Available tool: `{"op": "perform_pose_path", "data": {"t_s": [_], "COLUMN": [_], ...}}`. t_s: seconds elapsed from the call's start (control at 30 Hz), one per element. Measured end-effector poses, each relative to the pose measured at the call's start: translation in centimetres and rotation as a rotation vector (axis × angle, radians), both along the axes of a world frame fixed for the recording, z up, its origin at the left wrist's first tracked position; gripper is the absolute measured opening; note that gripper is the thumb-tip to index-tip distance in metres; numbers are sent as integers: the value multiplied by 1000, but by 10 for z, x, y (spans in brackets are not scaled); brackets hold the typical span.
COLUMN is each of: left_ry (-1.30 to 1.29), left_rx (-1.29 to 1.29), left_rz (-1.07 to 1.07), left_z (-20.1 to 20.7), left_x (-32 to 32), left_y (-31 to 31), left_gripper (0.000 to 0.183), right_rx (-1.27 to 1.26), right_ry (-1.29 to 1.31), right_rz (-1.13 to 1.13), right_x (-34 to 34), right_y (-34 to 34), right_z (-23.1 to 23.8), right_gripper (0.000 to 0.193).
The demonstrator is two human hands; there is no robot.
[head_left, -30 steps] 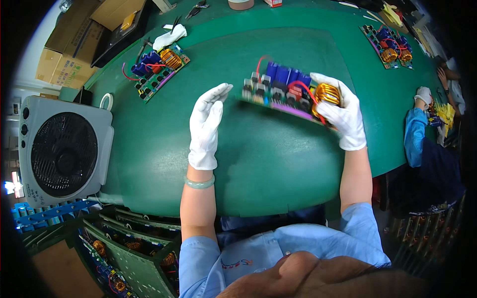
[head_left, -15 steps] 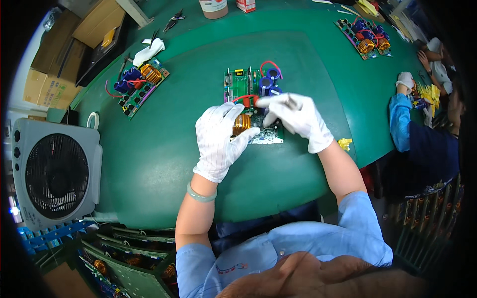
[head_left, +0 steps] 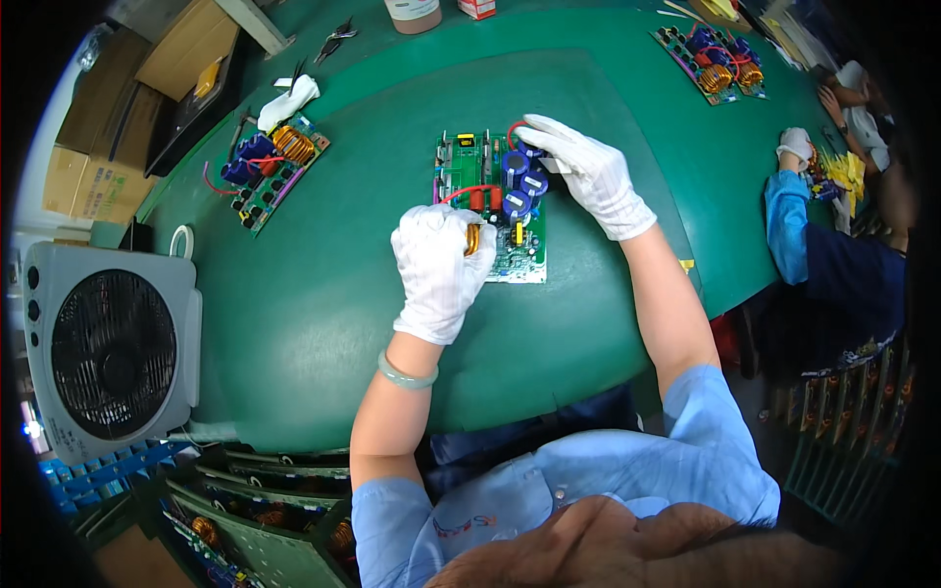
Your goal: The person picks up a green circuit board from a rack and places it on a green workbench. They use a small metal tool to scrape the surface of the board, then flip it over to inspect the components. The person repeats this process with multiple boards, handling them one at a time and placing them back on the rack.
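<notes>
A green circuit board (head_left: 524, 268) lies on the table in front of me, carrying several blue capacitors (head_left: 516, 203), red wires and a copper-wound coil (head_left: 472, 239). My left hand (head_left: 438, 263), in a white glove, is closed around the coil at the board's near left, covering most of it. At the board's far right, my gloved right hand (head_left: 586, 174) has its fingers stretched out beside the capacitors and against the looped red wire (head_left: 514, 131). A small pale patch shows under those fingers; I cannot make out what it is.
Another populated board (head_left: 272, 176) lies at left near a white glove (head_left: 289, 103); pliers (head_left: 336, 41) are behind it. A grey fan (head_left: 113, 343) stands far left. More boards (head_left: 711, 64) sit far right, where a co-worker's gloved hand (head_left: 796, 147) works.
My right hand has moved away from the board's near part to its far right edge, uncovering capacitors. My left fingers have curled tighter around the coil. The view has shifted slightly.
</notes>
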State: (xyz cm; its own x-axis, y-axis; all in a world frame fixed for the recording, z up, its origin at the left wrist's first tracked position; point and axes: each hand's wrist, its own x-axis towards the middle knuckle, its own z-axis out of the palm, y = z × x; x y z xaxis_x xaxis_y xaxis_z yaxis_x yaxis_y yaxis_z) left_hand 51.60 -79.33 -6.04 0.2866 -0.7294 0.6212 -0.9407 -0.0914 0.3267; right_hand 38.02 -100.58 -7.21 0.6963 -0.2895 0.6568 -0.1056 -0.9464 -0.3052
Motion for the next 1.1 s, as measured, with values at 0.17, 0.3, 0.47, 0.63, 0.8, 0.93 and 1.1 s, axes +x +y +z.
{"op": "perform_pose_path", "data": {"t_s": [0.17,0.3,0.47,0.63,0.8,0.93,1.1], "left_ry": [7,17,-17,-206,-226,-53,171], "left_rx": [-49,-5,131,195,138,240,-2], "left_rz": [-157,-211,-119,79,126,143,-19], "left_z": [0,12,20,20,18,21,22], "left_x": [41,54,55,41,30,26,17], "left_y": [14,26,27,26,25,23,31], "left_gripper": [23,20,12,32,41,44,43], "right_rx": [-87,187,501,479,895,1033,1234], "right_ry": [8,-130,-170,-78,-18,114,420], "right_rz": [-22,165,212,143,209,254,269], "right_x": [-3,-3,-16,-20,-24,-31,-47], "right_y": [8,16,32,34,33,20,12], "right_z": [8,7,9,9,19,22,53], "right_gripper": [32,22,21,24,25,22,19]}}
